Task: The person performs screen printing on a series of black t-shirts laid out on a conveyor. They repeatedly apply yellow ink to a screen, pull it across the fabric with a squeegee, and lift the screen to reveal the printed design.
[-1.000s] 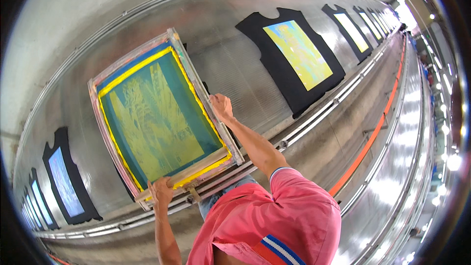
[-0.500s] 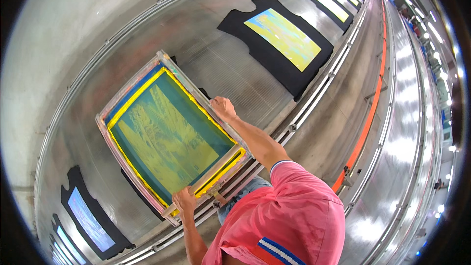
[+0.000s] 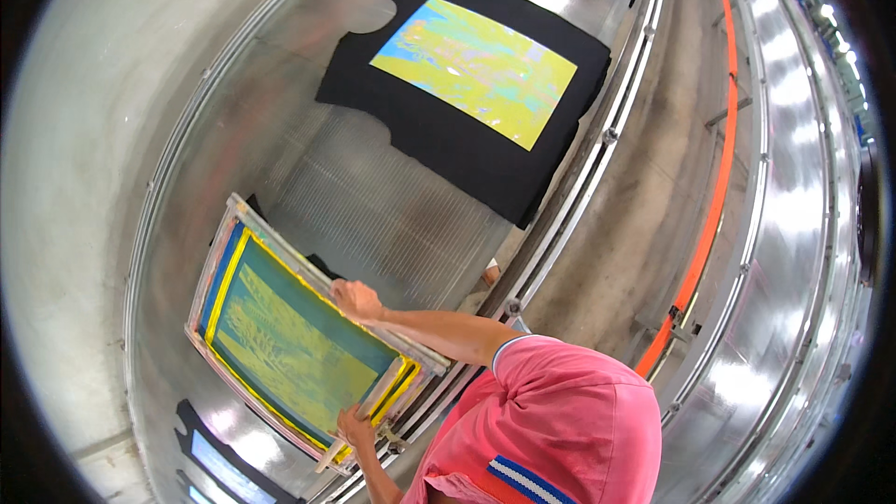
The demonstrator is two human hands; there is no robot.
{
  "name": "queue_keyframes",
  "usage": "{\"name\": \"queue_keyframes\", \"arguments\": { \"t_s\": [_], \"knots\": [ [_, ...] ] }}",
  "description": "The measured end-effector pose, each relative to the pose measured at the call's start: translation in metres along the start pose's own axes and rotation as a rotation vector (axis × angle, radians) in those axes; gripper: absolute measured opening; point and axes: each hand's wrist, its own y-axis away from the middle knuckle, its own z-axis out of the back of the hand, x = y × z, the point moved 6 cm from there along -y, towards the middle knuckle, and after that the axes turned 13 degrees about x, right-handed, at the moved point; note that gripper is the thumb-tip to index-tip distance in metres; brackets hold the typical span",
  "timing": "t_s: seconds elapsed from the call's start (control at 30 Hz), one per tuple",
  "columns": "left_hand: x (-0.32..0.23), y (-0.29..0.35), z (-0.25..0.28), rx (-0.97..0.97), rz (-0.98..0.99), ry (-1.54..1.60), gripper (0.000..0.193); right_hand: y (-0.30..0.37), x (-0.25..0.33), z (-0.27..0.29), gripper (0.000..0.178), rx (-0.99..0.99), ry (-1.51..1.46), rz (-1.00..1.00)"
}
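A screen printing frame (image 3: 213,266), with a mesh ringed in yellow ink, lies over the metal table, slightly tilted in view. My right hand (image 3: 357,301) is closed on its far right edge. My left hand (image 3: 355,425) is closed around the wooden squeegee (image 3: 385,388), which rests across the near end of the mesh beside a strip of yellow ink. Dark fabric shows past the frame's edge; the frame hides most of it. Beyond the frame, a black shirt piece (image 3: 448,154) lies flat with a yellow and blue print (image 3: 476,70).
The long metal table (image 3: 373,196) carries another black printed piece (image 3: 229,467) at lower left and one at the top. Metal rails (image 3: 597,145) run along its near side. To the right are an orange rail (image 3: 726,145) and a second shiny table (image 3: 784,196).
The frame, with both hands on it and the squeegee, now appears lower and further left in view. The far black shirt piece looks nearer and larger. Both hands keep their hold.
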Motion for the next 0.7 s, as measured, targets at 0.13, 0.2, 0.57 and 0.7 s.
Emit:
{"name": "queue_keyframes", "arguments": {
  "t_s": [0.13, 0.2, 0.57, 0.7],
  "knots": [
    [0.016, 0.019, 0.001, -0.094, -0.073, -0.037, 0.045, 0.000, 0.007, 0.001, 0.032, 0.247, 0.026, 0.094],
    [0.026, 0.017, 0.001, -0.139, -0.035, 0.021, 0.044, -0.005, 0.007, 0.010, 0.038, 0.349, 0.014, 0.191],
    [-0.001, 0.020, 0.003, -0.027, 0.057, 0.019, 0.046, 0.016, -0.022, 0.131, 0.022, 0.057, 0.160, 0.703],
    [-0.013, 0.025, 0.011, -0.213, -0.034, -0.153, 0.046, 0.006, -0.028, 0.152, 0.021, 0.065, 0.223, 0.786]
  ]
}}
